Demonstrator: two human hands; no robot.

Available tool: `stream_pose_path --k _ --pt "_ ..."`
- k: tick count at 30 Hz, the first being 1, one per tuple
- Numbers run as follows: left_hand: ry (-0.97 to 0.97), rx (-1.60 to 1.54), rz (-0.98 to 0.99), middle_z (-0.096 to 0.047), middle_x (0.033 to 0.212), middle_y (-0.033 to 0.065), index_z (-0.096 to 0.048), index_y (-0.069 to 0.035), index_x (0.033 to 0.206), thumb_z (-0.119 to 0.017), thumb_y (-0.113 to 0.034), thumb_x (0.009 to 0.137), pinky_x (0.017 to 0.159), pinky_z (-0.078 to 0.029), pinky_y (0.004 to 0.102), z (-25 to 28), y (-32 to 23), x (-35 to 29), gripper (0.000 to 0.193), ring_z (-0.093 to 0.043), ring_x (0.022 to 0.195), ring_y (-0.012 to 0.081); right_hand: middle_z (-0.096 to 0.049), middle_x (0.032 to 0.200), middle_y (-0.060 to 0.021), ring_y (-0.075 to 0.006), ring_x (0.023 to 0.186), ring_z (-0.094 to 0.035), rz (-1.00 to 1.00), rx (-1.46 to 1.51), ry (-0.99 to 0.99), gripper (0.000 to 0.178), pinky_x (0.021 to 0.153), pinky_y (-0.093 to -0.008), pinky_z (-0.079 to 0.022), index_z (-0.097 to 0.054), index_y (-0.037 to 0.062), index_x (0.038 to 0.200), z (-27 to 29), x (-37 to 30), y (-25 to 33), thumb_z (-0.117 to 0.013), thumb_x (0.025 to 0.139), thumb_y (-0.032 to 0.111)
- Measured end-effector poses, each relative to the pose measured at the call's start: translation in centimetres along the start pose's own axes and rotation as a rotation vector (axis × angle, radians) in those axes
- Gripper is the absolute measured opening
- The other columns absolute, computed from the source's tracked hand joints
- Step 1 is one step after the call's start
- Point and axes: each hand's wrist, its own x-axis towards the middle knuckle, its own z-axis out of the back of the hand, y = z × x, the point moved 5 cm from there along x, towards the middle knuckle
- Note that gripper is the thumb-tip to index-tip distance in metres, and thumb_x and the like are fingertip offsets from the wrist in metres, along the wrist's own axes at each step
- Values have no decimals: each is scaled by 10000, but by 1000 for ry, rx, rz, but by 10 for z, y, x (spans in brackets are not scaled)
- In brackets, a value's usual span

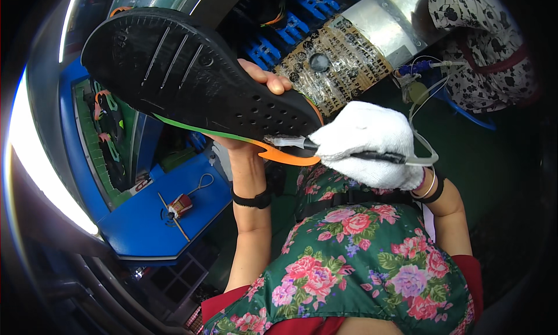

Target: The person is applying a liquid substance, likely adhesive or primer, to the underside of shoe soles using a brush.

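A large black shoe sole (174, 73), its underside with holes and grooves toward me, is tilted up at the upper left. Green and orange trim (285, 156) runs along its lower edge. My left hand (266, 78) grips the sole from behind, its fingertips curled over the far edge and its palm mostly hidden. In a white knitted glove, my right hand (366, 138) is closed around a slim brush (288, 141) with a clear tube (427, 159) at its rear. The brush tip is at the sole's near edge, by the orange trim; whether it touches I cannot tell.
At the left, a blue shelf (133, 233) carries a small red roll (180, 205) on a stick. Beside it, a green conveyor (96, 143) holds dark shoe parts. Taped cardboard (334, 65) covers a bench ahead. Another person's patterned clothing (488, 56) shows at the right.
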Motion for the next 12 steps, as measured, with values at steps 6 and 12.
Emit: stream_pose_path --k 6,12 --pt "21 68 -5 -734 1022 271 -634 121 1220 -560 -782 995 1073 -547 528 1 -3 7 934 -748 1060 401 -843 1057 -100 -280 896 -793 -47 69 8 237 780 -383 -634 -859 82 1037 2 1 -1 -925 811 55" --pt "20 47 -45 -734 1029 276 -634 123 1216 -559 -781 996 1072 -546 532 0 -5 13 933 -751 1048 399 -847 1080 -117 -291 883 -794 62 -7 20 233 774 -391 -636 -870 87 1065 2 4 6 -913 838 59"
